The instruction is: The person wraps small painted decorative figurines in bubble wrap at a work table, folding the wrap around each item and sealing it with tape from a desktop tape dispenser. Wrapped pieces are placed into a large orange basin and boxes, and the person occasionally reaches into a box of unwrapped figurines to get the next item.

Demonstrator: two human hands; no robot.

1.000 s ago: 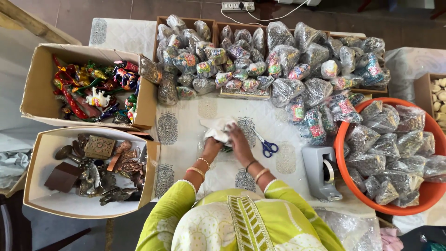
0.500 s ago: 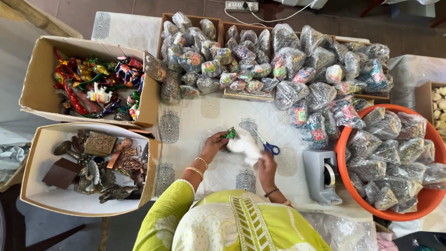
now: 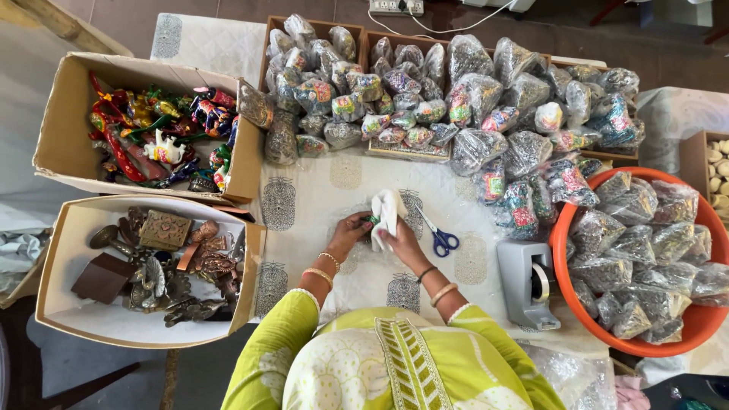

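Both hands meet over the middle of the desk (image 3: pixel 319 190). The left hand (image 3: pixel 351 230) is curled closed around a small green-tipped piece, mostly hidden under the fingers, and the right hand (image 3: pixel 395 239) is closed on the white wrapping (image 3: pixel 386 209) that stands up between them. What the green piece is I cannot tell. The white wrapping rises just above the knuckles, its long axis running away from the person toward the far heap of bagged trinkets (image 3: pixel 456 83), its loose end pointing that way.

This looks like the wrapping step, with the piece being bundled in the white sheet; finishing it would seem to call for folding that free end down and fastening it.

Just right of the right hand lie blue-handled scissors (image 3: pixel 439 237), and further right a grey tape dispenser (image 3: pixel 528 282), then an orange tub (image 3: pixel 566 296) of clear bags. Left of the left hand sit a cardboard box of brass pieces (image 3: pixel 144 266) and, beyond it, a cardboard box of painted figures (image 3: pixel 156 129).
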